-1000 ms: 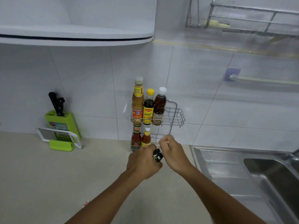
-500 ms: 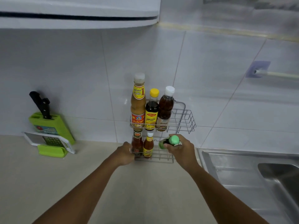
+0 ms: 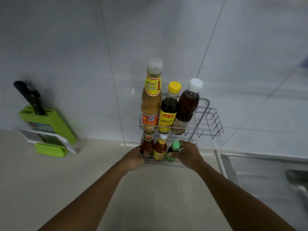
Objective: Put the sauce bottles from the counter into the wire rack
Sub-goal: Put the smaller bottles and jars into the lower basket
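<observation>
A two-tier silver wire rack (image 3: 211,120) holds three tall bottles above, two small red sauce bottles below. The right hand (image 3: 189,155) grips a green-capped dark bottle (image 3: 173,150) in the lower tier; the left hand (image 3: 134,158) clasps the rack's corner.

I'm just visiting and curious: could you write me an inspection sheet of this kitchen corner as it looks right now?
Surface: pale beige counter, bare in front of the rack.
Job's things: two-tier silver wire rack against the wall; upper tier holds three tall bottles, tan sauce, yellow-capped dark sauce, white-capped brown sauce; lower tier holds two small red sauce bottles and a green-capped dark bottle.
Clutter: green knife block with black-handled knife; white and green grater.
Grippers: left hand on the rack's left edge; right hand gripping the green-capped bottle.
Cables: nothing seen.
Surroundings: white tiled wall; steel sink at right.
</observation>
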`<control>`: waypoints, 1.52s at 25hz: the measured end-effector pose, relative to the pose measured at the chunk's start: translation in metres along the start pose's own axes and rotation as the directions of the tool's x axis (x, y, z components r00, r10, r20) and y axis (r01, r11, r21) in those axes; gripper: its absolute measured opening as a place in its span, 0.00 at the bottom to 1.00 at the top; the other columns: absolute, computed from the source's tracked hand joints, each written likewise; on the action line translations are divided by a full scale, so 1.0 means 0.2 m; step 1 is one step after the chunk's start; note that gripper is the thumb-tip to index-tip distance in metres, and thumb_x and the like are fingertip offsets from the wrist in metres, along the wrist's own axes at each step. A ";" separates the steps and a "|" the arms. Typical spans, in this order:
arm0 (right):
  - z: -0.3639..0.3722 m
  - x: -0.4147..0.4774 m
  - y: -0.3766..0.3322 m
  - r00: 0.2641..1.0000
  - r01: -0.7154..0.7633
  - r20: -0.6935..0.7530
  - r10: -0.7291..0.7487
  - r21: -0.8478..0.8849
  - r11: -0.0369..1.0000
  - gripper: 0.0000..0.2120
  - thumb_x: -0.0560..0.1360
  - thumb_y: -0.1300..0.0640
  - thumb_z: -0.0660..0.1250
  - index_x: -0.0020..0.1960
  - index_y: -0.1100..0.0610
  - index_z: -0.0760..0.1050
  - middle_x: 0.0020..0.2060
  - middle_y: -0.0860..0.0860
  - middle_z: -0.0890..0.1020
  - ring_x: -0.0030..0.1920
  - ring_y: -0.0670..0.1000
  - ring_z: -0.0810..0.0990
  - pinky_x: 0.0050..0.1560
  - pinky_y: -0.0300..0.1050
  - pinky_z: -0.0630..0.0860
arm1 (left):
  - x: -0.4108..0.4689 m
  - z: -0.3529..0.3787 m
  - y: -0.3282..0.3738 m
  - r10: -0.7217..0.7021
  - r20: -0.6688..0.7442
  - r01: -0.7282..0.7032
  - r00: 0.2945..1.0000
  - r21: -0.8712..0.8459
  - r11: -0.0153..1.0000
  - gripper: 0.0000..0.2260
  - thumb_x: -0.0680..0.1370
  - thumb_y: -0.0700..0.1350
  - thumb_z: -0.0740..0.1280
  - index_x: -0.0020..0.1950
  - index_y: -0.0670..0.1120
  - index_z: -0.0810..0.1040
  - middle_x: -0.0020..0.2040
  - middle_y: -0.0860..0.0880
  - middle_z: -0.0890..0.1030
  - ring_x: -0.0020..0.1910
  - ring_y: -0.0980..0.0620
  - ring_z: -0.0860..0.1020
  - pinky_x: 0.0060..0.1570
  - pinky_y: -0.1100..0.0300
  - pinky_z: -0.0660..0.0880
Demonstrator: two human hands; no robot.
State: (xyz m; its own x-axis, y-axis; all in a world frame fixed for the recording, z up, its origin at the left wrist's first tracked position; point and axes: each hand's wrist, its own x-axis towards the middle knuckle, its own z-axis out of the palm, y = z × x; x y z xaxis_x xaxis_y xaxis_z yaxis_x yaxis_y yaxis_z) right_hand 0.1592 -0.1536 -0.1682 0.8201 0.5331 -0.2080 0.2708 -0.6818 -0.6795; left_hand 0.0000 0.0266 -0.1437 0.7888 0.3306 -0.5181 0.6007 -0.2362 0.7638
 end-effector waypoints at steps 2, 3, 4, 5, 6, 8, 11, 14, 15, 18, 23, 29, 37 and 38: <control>0.02 0.01 0.00 1.000 0.024 0.014 -0.024 -0.002 1.000 0.17 0.66 0.51 0.82 0.52 0.54 0.83 0.45 0.50 0.85 0.45 0.52 0.82 0.40 0.40 0.73 | 0.01 -0.01 -0.01 -0.009 0.026 0.010 1.000 -0.012 1.000 0.34 0.67 0.45 0.62 0.75 0.51 0.68 0.65 0.51 0.77 0.61 0.48 0.76 0.60 0.54 0.72; 0.02 0.01 0.00 0.999 0.041 0.018 -0.041 -0.012 0.999 0.18 0.66 0.51 0.82 0.52 0.54 0.83 0.45 0.49 0.85 0.45 0.51 0.82 0.40 0.39 0.72 | 0.01 -0.01 -0.01 -0.015 0.039 0.015 0.999 -0.012 1.000 0.32 0.70 0.43 0.63 0.76 0.51 0.67 0.65 0.52 0.76 0.60 0.49 0.75 0.58 0.55 0.71; 0.03 0.01 0.00 0.998 0.051 0.022 -0.050 -0.016 0.999 0.18 0.66 0.51 0.82 0.53 0.54 0.83 0.44 0.48 0.84 0.45 0.50 0.81 0.39 0.38 0.71 | 0.02 -0.01 -0.02 -0.012 0.048 0.013 0.999 -0.020 1.000 0.31 0.73 0.40 0.63 0.77 0.51 0.65 0.66 0.52 0.76 0.59 0.50 0.74 0.57 0.56 0.70; 0.03 0.01 0.00 0.998 0.053 0.028 -0.053 -0.013 0.998 0.18 0.67 0.52 0.82 0.54 0.54 0.83 0.44 0.47 0.83 0.45 0.49 0.81 0.39 0.36 0.70 | 0.03 -0.01 -0.04 -0.011 0.048 0.012 0.999 -0.022 1.000 0.30 0.75 0.38 0.62 0.77 0.52 0.64 0.69 0.52 0.75 0.59 0.51 0.74 0.57 0.56 0.70; 0.03 0.00 0.00 0.998 0.055 0.034 -0.054 -0.010 0.998 0.19 0.67 0.53 0.82 0.55 0.54 0.82 0.44 0.46 0.82 0.45 0.49 0.80 0.39 0.35 0.70 | 0.03 -0.01 -0.05 -0.011 0.043 0.012 0.999 -0.026 1.000 0.30 0.76 0.37 0.62 0.78 0.52 0.63 0.71 0.51 0.74 0.59 0.51 0.73 0.57 0.57 0.70; 0.03 -0.01 0.01 0.997 0.058 0.051 -0.057 -0.020 0.998 0.22 0.66 0.54 0.83 0.57 0.54 0.81 0.47 0.47 0.83 0.48 0.49 0.81 0.43 0.36 0.72 | 0.04 -0.01 -0.07 -0.015 0.040 0.016 0.999 -0.022 1.000 0.30 0.77 0.35 0.61 0.78 0.52 0.62 0.73 0.49 0.73 0.60 0.52 0.72 0.57 0.58 0.69; 0.03 -0.04 0.05 0.992 0.087 0.097 -0.080 -0.072 0.994 0.28 0.67 0.58 0.82 0.64 0.55 0.77 0.56 0.52 0.84 0.53 0.51 0.81 0.43 0.32 0.70 | 0.02 0.00 -0.06 -0.035 0.043 0.035 0.998 -0.004 0.999 0.28 0.78 0.33 0.60 0.78 0.48 0.64 0.75 0.47 0.72 0.59 0.54 0.71 0.54 0.61 0.69; -0.01 -0.11 0.05 0.992 0.082 0.105 -0.074 -0.076 0.994 0.38 0.68 0.63 0.80 0.73 0.56 0.69 0.61 0.53 0.80 0.60 0.51 0.77 0.43 0.31 0.69 | -0.01 0.00 -0.05 -0.078 0.011 0.078 0.997 0.033 0.996 0.23 0.81 0.35 0.60 0.77 0.40 0.65 0.72 0.43 0.73 0.52 0.55 0.72 0.46 0.63 0.69; -0.03 -0.14 0.04 0.993 0.075 0.099 -0.068 -0.065 0.995 0.39 0.68 0.65 0.79 0.74 0.57 0.67 0.59 0.52 0.79 0.60 0.52 0.76 0.43 0.33 0.70 | -0.02 -0.01 -0.05 -0.097 -0.009 0.098 0.995 0.041 0.994 0.23 0.81 0.37 0.61 0.77 0.39 0.64 0.70 0.43 0.74 0.55 0.53 0.73 0.49 0.62 0.69; -0.05 -0.26 0.02 0.997 0.076 0.011 -0.075 -0.083 0.994 0.34 0.68 0.67 0.77 0.71 0.59 0.69 0.52 0.49 0.76 0.57 0.54 0.78 0.49 0.42 0.75 | -0.10 -0.07 -0.06 -0.113 -0.049 0.117 0.992 0.076 0.990 0.23 0.81 0.39 0.59 0.77 0.42 0.65 0.73 0.44 0.72 0.68 0.45 0.72 0.66 0.58 0.70; -0.05 -0.50 -0.08 0.984 0.109 -0.128 -0.121 -0.099 0.989 0.31 0.73 0.61 0.73 0.74 0.59 0.68 0.67 0.59 0.75 0.69 0.58 0.73 0.66 0.43 0.68 | -0.36 -0.20 0.03 0.017 0.029 -0.018 0.999 0.047 0.999 0.18 0.80 0.32 0.58 0.67 0.45 0.74 0.63 0.43 0.76 0.57 0.45 0.75 0.50 0.56 0.72; 0.11 -0.90 -0.31 0.954 0.280 0.104 -0.282 0.033 0.959 0.21 0.74 0.62 0.69 0.66 0.53 0.77 0.58 0.52 0.82 0.44 0.48 0.81 0.50 0.42 0.79 | -0.70 -0.33 -0.25 0.140 0.132 -0.163 0.981 0.189 0.968 0.28 0.73 0.19 0.51 0.68 0.36 0.73 0.61 0.39 0.77 0.56 0.50 0.78 0.45 0.70 0.77; 0.53 -1.41 -0.59 0.703 0.451 0.519 -0.486 0.203 0.869 0.26 0.72 0.57 0.76 0.68 0.46 0.76 0.61 0.47 0.80 0.43 0.46 0.84 0.47 0.36 0.80 | -1.13 -0.10 -0.98 -0.029 0.183 0.005 0.983 0.133 0.991 0.33 0.69 0.27 0.74 0.70 0.48 0.73 0.63 0.53 0.80 0.61 0.56 0.77 0.51 0.68 0.75; 0.58 -1.43 -0.60 0.703 0.488 0.492 -0.513 0.189 0.852 0.24 0.73 0.57 0.75 0.68 0.48 0.76 0.62 0.48 0.80 0.45 0.44 0.81 0.47 0.33 0.77 | -1.16 -0.03 -1.03 0.012 0.168 -0.022 0.986 0.056 0.998 0.31 0.68 0.32 0.78 0.66 0.51 0.75 0.60 0.56 0.81 0.58 0.59 0.79 0.53 0.67 0.75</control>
State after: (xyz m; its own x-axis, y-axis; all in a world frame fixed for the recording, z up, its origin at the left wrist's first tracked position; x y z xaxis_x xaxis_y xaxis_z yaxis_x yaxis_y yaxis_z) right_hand -0.1665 -0.1666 -0.1086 0.1898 0.9712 -0.1444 0.5359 -0.2257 -0.8135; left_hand -0.3073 0.0029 -0.1781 0.8067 0.1694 -0.5662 0.5897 -0.2942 0.7521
